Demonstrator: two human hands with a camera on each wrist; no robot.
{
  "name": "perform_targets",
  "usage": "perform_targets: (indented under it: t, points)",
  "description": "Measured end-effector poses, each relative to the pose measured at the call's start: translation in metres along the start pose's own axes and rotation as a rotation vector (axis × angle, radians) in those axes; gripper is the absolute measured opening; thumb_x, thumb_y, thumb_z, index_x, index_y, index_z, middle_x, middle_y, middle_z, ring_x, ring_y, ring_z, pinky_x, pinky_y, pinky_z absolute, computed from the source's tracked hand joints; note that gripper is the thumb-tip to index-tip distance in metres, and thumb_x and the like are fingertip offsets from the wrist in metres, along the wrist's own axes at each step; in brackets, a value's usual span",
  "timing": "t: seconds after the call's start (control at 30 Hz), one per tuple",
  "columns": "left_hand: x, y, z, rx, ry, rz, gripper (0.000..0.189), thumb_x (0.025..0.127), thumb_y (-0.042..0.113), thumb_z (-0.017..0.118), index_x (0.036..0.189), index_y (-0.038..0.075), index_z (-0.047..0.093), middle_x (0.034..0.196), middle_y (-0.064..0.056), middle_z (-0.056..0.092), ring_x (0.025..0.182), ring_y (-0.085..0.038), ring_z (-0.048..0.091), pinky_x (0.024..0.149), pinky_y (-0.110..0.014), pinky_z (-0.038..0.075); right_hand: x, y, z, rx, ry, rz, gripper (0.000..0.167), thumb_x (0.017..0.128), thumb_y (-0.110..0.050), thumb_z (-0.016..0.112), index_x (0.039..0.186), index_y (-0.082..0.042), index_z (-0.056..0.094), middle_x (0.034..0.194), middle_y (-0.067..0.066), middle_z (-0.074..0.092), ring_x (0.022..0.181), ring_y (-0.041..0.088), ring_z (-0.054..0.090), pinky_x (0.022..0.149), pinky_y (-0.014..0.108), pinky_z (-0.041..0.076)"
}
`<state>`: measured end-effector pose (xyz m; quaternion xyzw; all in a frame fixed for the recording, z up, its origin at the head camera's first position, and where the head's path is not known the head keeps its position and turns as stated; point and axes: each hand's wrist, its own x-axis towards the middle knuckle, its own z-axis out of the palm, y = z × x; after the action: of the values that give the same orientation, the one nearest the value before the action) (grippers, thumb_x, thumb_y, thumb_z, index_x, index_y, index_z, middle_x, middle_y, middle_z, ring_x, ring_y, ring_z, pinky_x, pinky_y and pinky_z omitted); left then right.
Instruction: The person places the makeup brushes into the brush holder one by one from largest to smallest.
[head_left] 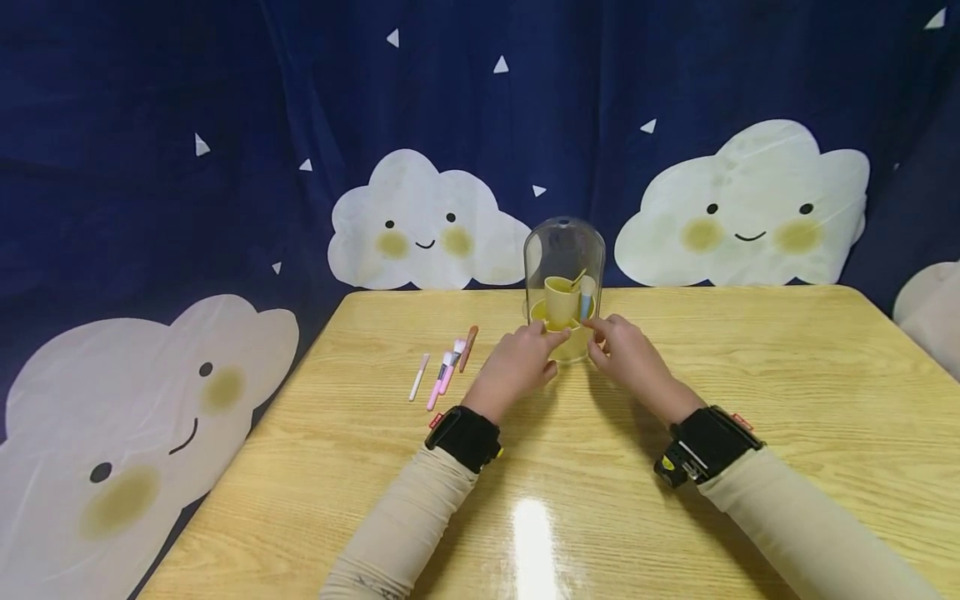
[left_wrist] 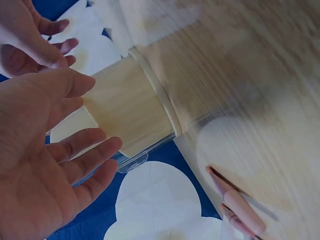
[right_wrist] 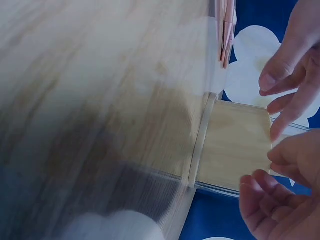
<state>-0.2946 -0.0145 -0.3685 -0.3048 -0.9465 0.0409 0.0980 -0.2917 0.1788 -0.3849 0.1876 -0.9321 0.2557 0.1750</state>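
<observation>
A cream-yellow brush holder (head_left: pixel 574 344) with a clear domed cover (head_left: pixel 534 254) stands at the back middle of the table. Inside are a taller cup (head_left: pixel 560 303), a blue-handled brush (head_left: pixel 586 305) and a thin yellow stick (head_left: pixel 579 277). My left hand (head_left: pixel 520 364) reaches to the holder's front from the left, index fingertip at the upper front edge. From the other side comes my right hand (head_left: pixel 630 354), its index fingertip at the same edge. In the left wrist view, the left fingers (left_wrist: pixel 90 150) are loosely spread beside the holder. The right fingers (right_wrist: pixel 265 195) bend loosely near it.
Left of the holder, several makeup brushes (head_left: pixel 447 371) with pink, white and brown parts lie on the wooden table (head_left: pixel 750 358). Behind the table's back edge hangs a dark blue curtain (head_left: pixel 465 108) with smiling clouds.
</observation>
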Motion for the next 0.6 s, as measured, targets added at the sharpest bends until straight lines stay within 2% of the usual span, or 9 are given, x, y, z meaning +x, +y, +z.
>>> perform_targets:
  t: [0.13,0.27,0.43,0.6]
  points:
    - [-0.0007,0.0005,0.0014,0.027,0.020,0.015,0.054,0.098,0.035,0.067,0.150,0.026,0.052,0.113,-0.008,0.063,0.094,-0.020,0.064,0.076,-0.036,0.056,-0.0038,-0.0025,-0.0009,-0.048,-0.042,0.001,0.039,0.092,-0.001,0.061,0.130,0.005,0.065,0.089,0.020,0.061,0.067,0.025,0.056,0.057,0.038,0.049]
    - [-0.0034,0.0011,0.0019,0.049,0.029,0.027,0.052,0.099,0.035,0.067,0.147,0.019,0.055,0.112,-0.007,0.064,0.094,-0.019,0.064,0.075,-0.036,0.057,-0.0065,-0.0030,-0.0019,-0.069,-0.047,0.004,0.040,0.092,-0.002,0.062,0.132,0.003,0.065,0.089,0.019,0.060,0.066,0.025,0.056,0.056,0.038,0.048]
    - [-0.0052,0.0026,0.0012,0.051,0.019,0.014,0.045,0.100,0.035,0.063,0.140,0.013,0.058,0.117,-0.004,0.065,0.104,-0.018,0.064,0.082,-0.036,0.057,-0.0073,-0.0018,-0.0037,-0.079,-0.040,0.000,0.040,0.092,-0.002,0.065,0.132,0.002,0.065,0.089,0.019,0.060,0.067,0.025,0.056,0.055,0.039,0.048]
    - [-0.0045,0.0060,0.0003,0.033,0.019,0.005,0.045,0.100,0.033,0.062,0.140,0.011,0.058,0.125,-0.004,0.064,0.113,-0.019,0.062,0.086,-0.038,0.056,-0.0081,-0.0002,-0.0054,-0.087,-0.028,0.000,0.043,0.090,-0.002,0.065,0.132,0.003,0.063,0.086,0.018,0.056,0.066,0.025,0.054,0.056,0.040,0.047]
